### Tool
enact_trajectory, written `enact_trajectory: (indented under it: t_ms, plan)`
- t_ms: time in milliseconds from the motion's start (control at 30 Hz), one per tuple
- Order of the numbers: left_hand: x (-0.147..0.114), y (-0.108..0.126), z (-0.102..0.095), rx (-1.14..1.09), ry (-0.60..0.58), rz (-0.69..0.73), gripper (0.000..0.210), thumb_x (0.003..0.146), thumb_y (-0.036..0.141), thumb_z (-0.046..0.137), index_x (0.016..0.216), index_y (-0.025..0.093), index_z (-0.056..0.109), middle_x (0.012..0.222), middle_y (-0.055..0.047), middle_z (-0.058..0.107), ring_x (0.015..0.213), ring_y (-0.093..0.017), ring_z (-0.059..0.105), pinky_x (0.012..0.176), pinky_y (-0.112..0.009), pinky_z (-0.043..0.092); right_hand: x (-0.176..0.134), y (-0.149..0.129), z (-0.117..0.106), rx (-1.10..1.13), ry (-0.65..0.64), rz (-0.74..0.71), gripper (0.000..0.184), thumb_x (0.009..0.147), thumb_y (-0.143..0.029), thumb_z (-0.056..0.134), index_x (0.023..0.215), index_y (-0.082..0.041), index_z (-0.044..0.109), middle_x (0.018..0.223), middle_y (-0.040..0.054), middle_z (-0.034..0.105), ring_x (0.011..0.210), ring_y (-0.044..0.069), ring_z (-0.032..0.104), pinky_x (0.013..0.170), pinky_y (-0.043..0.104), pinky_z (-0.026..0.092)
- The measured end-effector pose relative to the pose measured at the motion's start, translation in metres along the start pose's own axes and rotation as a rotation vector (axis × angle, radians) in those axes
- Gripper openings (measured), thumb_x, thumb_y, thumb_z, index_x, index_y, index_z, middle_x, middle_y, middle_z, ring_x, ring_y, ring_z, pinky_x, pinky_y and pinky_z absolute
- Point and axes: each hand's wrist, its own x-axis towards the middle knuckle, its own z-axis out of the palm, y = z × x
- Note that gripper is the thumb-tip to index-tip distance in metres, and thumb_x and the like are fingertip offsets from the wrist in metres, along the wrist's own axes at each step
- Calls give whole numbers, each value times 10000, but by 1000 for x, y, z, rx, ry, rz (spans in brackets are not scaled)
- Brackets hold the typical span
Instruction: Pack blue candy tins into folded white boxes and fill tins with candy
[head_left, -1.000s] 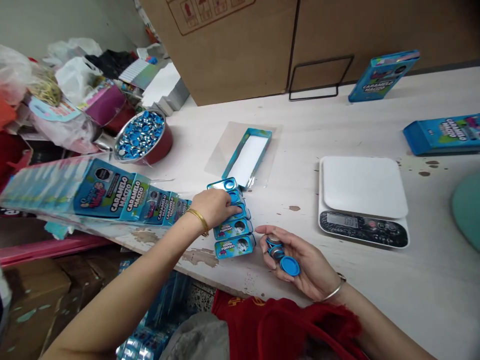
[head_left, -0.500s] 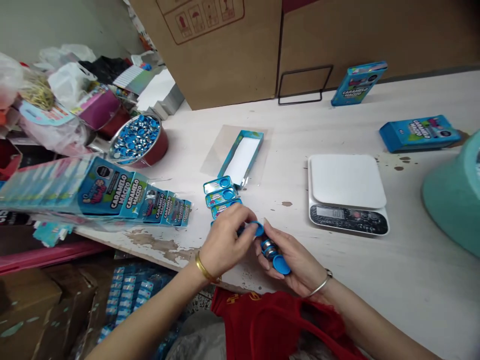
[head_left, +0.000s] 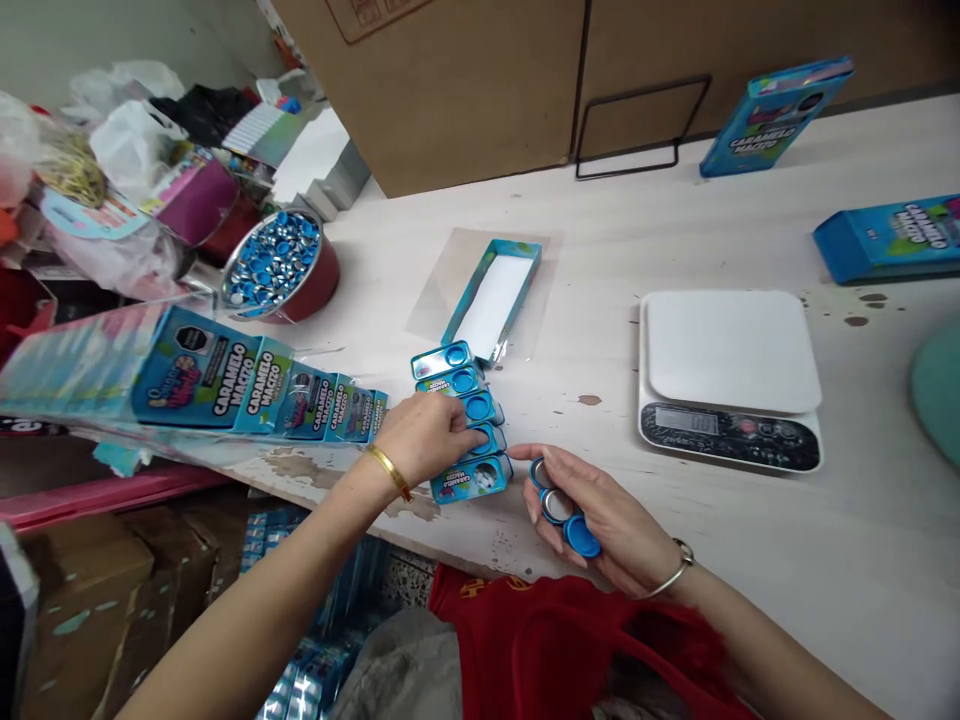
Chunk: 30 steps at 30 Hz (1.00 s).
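My left hand is closed, its fingertips pressing a small round blue cap at the end of a narrow blue carton. It partly covers a row of these cartons. The nearest carton shows a round opening with something whitish or silvery inside; others farther up hold round blue caps. To the right, my right hand is cupped, palm up, around several small round blue-and-silver caps.
An open blue box lies on clear film behind the cartons. A white scale stands right. A red pot of blue-and-silver caps and wrapped blue packs are left. Large cardboard boxes stand behind.
My left hand has moved left from beside my right hand onto the cartons, carrying a blue cap there. The nearest cartons are now uncovered. My right hand keeps its caps.
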Motion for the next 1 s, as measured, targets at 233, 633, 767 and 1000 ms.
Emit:
enact_trajectory:
  t_ms: [233,633,767,1000]
  plan:
    - [-3,4,1,206,14,-2,430,822,526,550,563,183,568,578,-30,533,634,-182,539,585,-286,335,-4,0,3,-35,-22,-54,631,911,-486,510,1462,-318,252,624,-54,564,355,65,418,297,136,297]
    - [-78,10,51,-258,348,902,173,908,154,451,984,179,604,964,-88,628,894,-169,588,792,-282,473,-26,17,7,79,-433,235,509,854,-593,536,1160,-186,539,447,-74,518,237,44,262,243,130,212]
    - [-70,0,53,-441,388,492,82,889,207,495,904,184,572,785,-23,614,733,-136,573,679,-247,453,-26,24,12,2,-261,201,495,876,-617,477,1145,-202,505,500,-77,527,257,40,290,248,128,214]
    - [-40,-3,36,-255,174,116,203,761,266,625,620,194,498,555,37,496,534,-118,447,527,-236,285,-28,25,-3,-61,-80,129,393,843,-553,563,1015,-205,503,550,-76,546,281,39,326,265,138,223]
